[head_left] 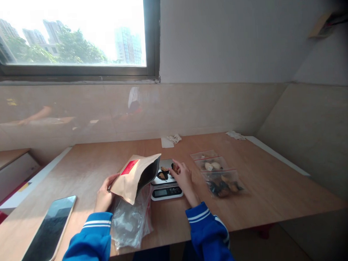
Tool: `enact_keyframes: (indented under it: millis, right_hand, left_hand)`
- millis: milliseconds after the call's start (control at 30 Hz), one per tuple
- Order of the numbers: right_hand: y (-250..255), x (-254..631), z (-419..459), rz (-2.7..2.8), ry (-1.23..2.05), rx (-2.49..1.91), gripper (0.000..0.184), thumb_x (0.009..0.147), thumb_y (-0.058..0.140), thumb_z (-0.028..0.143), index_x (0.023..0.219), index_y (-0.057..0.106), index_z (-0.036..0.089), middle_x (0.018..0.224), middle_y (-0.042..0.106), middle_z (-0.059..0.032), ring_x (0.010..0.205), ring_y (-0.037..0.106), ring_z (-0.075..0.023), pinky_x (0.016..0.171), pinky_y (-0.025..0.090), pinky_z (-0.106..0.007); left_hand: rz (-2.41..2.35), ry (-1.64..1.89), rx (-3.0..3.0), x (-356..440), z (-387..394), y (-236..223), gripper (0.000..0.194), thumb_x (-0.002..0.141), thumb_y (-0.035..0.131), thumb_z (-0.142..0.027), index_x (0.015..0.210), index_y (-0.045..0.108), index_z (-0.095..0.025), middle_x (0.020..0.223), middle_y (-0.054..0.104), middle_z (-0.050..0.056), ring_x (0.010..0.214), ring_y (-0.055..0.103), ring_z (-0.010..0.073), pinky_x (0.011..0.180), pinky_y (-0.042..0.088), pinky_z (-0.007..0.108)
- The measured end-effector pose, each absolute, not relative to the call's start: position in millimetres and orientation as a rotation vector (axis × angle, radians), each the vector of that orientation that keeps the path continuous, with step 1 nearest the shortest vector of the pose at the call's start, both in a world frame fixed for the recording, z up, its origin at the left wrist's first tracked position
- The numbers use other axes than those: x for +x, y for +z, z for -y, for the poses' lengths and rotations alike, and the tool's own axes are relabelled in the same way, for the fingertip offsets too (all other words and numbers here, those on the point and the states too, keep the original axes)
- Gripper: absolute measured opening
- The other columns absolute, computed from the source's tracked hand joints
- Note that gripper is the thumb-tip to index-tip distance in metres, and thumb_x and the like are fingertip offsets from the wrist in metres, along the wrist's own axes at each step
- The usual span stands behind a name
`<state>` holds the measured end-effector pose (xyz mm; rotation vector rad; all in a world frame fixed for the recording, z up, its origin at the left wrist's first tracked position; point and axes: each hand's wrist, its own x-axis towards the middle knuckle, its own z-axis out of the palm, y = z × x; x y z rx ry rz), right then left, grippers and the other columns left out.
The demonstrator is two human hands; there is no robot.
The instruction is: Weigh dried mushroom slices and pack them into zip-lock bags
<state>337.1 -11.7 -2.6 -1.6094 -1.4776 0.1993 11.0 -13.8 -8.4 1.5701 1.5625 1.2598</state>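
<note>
My left hand (105, 193) is closed on the bottom end of a brown kraft paper pouch (127, 182) with a red label. The pouch is tilted, and its dark-lined mouth faces the scale. On the white digital kitchen scale (166, 193) lie several dark brown dried pieces (163, 174), which look like dried mushroom or fungus. My right hand (182, 177) is over the scale's right side, its fingers pinched on one such dark dried piece (173, 168). Clear plastic zip bags (130, 221) lie under the pouch, in front of my left hand.
To the right lie a zip bag of dark dried pieces (225, 185), a zip bag of pale pieces (213, 165) and another flat bag (202, 155) behind. A smartphone (47, 234) lies at the left. Crumpled tissue (174, 138) and white paper (167, 142) are by the wall.
</note>
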Motion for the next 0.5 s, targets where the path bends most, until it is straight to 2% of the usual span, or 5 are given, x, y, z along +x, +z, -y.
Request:
enact_keyframes:
  millis: [200,367,500]
  right_hand:
    - [3,334,13,1.449,0.199,-1.596,0.04,0.088,0.052,0.046,0.115,0.062,0.018,0.089,0.065,-0.0062,0.091,0.059,-0.0243,0.084,0.038,-0.039]
    - [44,316,44,1.4,0.152,-1.177,0.028,0.096,0.038,0.028,0.1,0.064,0.02,0.095,0.062,-0.0074,0.091,0.057,-0.0194,0.081,0.045,-0.034]
    - [87,289,76,1.666,0.181,-0.886,0.021,0.091,0.044,0.018,0.092,0.064,0.021,0.088,0.063,-0.0041,0.088,0.058,-0.0173,0.084,0.047,-0.032]
  left_hand:
    - [-1.551,1.258,1.559,12,15,-5,0.047,0.07,0.066,-0.032,0.115,0.06,-0.02,0.117,0.067,0.007,0.111,0.061,0.0249,0.099,0.046,0.034]
    - [-1.548,1.268,1.568,12,14,-8,0.046,0.071,0.065,-0.031,0.115,0.061,-0.021,0.116,0.068,0.006,0.11,0.062,0.0249,0.098,0.047,0.034]
    - [-1.567,1.283,1.587,12,14,-9,0.046,0.07,0.066,-0.032,0.115,0.061,-0.022,0.116,0.068,0.006,0.111,0.062,0.0253,0.099,0.047,0.036]
